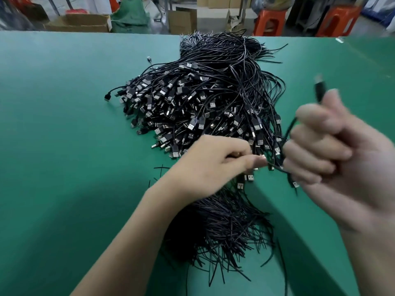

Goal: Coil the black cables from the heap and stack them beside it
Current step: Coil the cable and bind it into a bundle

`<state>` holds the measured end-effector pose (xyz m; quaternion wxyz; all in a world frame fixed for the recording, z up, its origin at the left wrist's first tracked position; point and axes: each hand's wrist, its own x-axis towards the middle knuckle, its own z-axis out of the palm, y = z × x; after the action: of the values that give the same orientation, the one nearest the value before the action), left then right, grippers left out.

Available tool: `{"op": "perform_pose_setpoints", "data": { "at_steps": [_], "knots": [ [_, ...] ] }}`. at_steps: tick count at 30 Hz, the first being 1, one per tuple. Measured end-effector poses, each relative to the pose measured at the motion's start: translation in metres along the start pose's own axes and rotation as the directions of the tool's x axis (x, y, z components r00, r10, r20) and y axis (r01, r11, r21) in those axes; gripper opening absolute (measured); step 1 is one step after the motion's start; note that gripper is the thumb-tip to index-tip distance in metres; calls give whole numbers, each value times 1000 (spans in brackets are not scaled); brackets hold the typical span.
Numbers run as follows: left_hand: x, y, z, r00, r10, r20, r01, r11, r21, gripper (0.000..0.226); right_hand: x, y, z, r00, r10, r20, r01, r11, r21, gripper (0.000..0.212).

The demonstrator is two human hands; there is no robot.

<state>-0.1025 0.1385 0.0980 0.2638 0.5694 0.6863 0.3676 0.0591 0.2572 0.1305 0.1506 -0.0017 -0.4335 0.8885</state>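
Observation:
A big heap of black USB cables (205, 99) lies in the middle of the green table (64, 124), plugs towards me and to the left. A second bundle of loose black cable ends (222, 227) lies near me, under my left forearm. My right hand (333, 150) is raised and blurred, fist closed on one black cable (287, 133) whose plug end (320, 90) sticks up above my thumb. My left hand (213, 165) pinches the same cable's lower stretch at the heap's near edge, fingertips close to my right fist.
A few short black cable bits (160, 169) lie left of my left wrist. One stray plug (149, 59) sits left of the heap. Beyond the table's far edge stand cardboard boxes (79, 22), a green sack (130, 16) and orange stools (270, 21).

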Motion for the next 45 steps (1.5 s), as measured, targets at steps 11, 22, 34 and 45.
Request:
{"op": "perform_pose_setpoints", "data": {
  "at_steps": [11, 22, 34, 45],
  "knots": [
    [-11, 5, -25, 942, 22, -336, -15, 1000, 23, 32, 17, 55, 4, 946, -25, -324, -247, 593, -766, 45],
    [-10, 29, 10, 989, 116, -96, -101, 983, 155, 27, 23, 51, 4, 911, -73, -405, 59, 997, -47, 56],
    [-9, 1, -14, 992, 64, 104, -64, 998, -2, 26, 4, 11, 17, 986, -143, -83, 138, 988, -64, 44],
    [-18, 6, -36, 998, -12, -63, 20, 993, 118, 35, 8, 39, 17, 960, 124, -251, -279, 495, -823, 44]
  ]
}}
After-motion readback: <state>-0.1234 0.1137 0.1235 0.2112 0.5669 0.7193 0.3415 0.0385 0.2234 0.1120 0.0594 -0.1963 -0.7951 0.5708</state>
